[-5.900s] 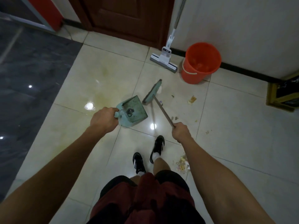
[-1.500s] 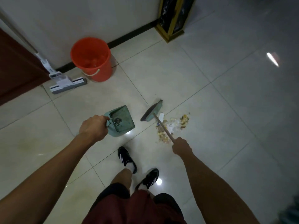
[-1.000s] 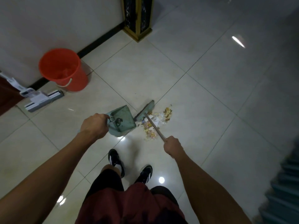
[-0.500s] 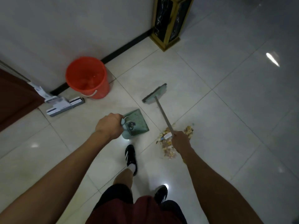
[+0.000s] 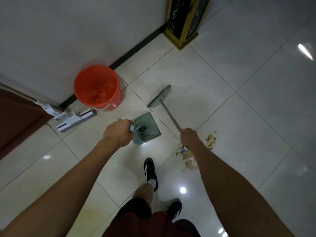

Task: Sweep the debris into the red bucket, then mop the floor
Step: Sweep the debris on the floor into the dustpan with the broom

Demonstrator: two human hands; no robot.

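Note:
My left hand point(image 5: 118, 132) grips the handle of a green dustpan point(image 5: 147, 128), held low over the tiles with a little dark dirt in it. My right hand point(image 5: 189, 136) grips the thin handle of a green broom point(image 5: 159, 96), whose head sits ahead of the pan near the bucket. A pile of yellowish debris point(image 5: 189, 159) lies on the floor under my right wrist, with more debris scraps point(image 5: 211, 139) just right of it. The red bucket point(image 5: 97, 87) stands against the wall with scraps inside. A white flat mop point(image 5: 75, 119) leans at the wall left of the bucket.
A black-and-gold pedestal point(image 5: 185, 21) stands at the wall, upper right. A brown door point(image 5: 15, 117) is at the left. My feet in black shoes point(image 5: 150, 171) stand just behind the dustpan. Glossy tiled floor point(image 5: 248, 117) spreads to the right.
The broom head has lifted off the debris pile and swung forward toward the bucket. The pile now lies behind it under my right wrist. The dustpan stays in my left hand.

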